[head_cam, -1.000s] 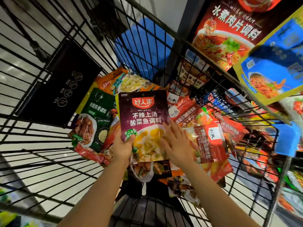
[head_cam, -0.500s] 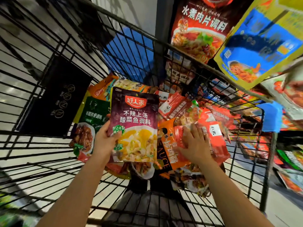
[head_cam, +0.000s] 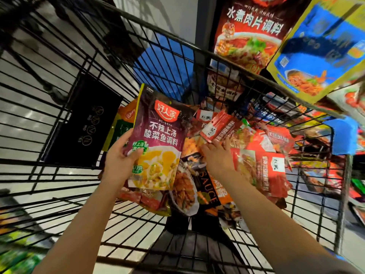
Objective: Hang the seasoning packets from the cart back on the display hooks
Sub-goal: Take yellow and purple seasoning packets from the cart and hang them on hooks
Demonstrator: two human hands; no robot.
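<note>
A black wire cart (head_cam: 233, 62) carries the goods. Its basket floor holds a loose heap of seasoning packets (head_cam: 246, 147), overlapping from the centre out toward 3 o'clock. Red packets (head_cam: 264, 169) lie at the heap's 3 o'clock side, a dark packet marked SAUCE (head_cam: 208, 191) at 6 o'clock, and a green packet (head_cam: 121, 128) at 9 o'clock, mostly hidden. A black panel with round symbols (head_cam: 87, 123) sits against the cart's wall at 9 o'clock.
</note>
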